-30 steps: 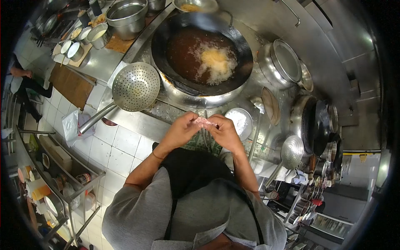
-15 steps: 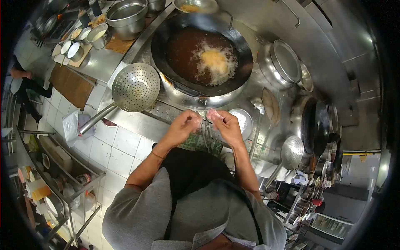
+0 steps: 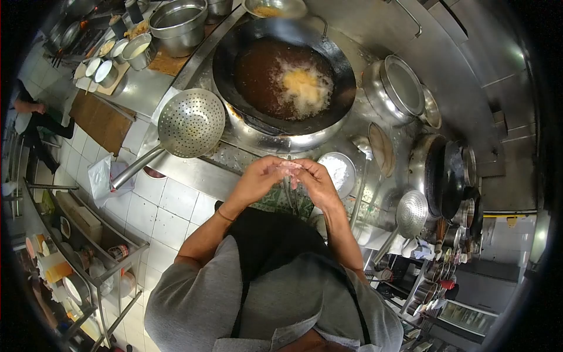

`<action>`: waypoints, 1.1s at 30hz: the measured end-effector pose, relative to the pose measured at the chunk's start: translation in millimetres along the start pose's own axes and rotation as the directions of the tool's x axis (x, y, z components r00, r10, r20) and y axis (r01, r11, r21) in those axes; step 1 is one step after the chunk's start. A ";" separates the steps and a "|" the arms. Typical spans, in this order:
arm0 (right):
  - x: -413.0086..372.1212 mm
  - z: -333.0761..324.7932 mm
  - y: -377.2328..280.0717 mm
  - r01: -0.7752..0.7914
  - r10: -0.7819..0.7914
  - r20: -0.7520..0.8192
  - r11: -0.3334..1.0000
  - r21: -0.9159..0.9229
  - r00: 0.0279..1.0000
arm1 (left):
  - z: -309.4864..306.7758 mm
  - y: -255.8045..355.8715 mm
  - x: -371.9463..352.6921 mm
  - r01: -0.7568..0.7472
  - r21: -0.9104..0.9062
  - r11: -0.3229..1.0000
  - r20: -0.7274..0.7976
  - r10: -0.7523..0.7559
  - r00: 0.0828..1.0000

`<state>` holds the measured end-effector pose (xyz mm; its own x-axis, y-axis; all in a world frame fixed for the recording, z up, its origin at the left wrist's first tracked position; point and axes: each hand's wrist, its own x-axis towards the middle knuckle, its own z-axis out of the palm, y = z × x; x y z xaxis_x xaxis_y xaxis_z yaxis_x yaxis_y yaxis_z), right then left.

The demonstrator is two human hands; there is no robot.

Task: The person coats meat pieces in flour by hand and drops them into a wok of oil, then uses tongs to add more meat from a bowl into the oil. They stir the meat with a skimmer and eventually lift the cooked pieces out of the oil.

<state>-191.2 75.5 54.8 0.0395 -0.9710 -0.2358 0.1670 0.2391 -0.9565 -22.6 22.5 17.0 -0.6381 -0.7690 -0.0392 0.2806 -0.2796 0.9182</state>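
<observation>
A small pink piece of raw meat [image 3: 290, 167] is pinched between my two hands, in front of my black apron. My left hand [image 3: 261, 178] closes on it from the left, fingers curled. From the other side my right hand [image 3: 317, 180] grips it, thumb and fingers together. Just right of that hand is a round metal dish of white powder [image 3: 338, 173]. Ahead sits a large black wok [image 3: 343, 94] of dark oil, where a golden batch [image 3: 302, 85] bubbles. Metal tongs or handles [image 3: 290, 193] show below my hands, partly covered.
A big perforated skimmer [image 3: 191, 123] lies left of the wok, its handle past the counter edge. Pots [image 3: 176, 20] and small cups stand at upper left. Stacked pans [image 3: 404, 88] and another skimmer [image 3: 411, 212] are at right. Another person [image 3: 32, 111] is at far left.
My hands have come together from slightly apart, and the pink meat is now between both sets of fingers. The golden batch still bubbles in the oil.
</observation>
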 end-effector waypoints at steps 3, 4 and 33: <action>-2.9 5.6 -6.9 0.003 -0.007 -0.037 0.995 -0.100 0.999 | -5.4 -6.4 -0.7 0.004 0.144 0.990 -0.073 0.007 0.997; -4.5 7.4 -8.6 0.015 -0.030 -0.071 0.979 -0.205 0.997 | -5.3 -8.0 -0.4 0.004 0.144 0.990 -0.070 0.006 0.998; 9.5 -14.9 18.3 0.059 0.030 -0.133 0.787 0.614 0.991 | -11.0 6.6 -5.9 0.113 -0.380 0.918 -0.204 -0.202 0.958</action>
<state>-202.4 70.7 32.4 -0.0872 -0.9546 -0.2848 0.7385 0.1299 -0.6616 -9.1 18.9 19.0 -0.5213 -0.7974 -0.3039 0.4579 -0.5620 0.6888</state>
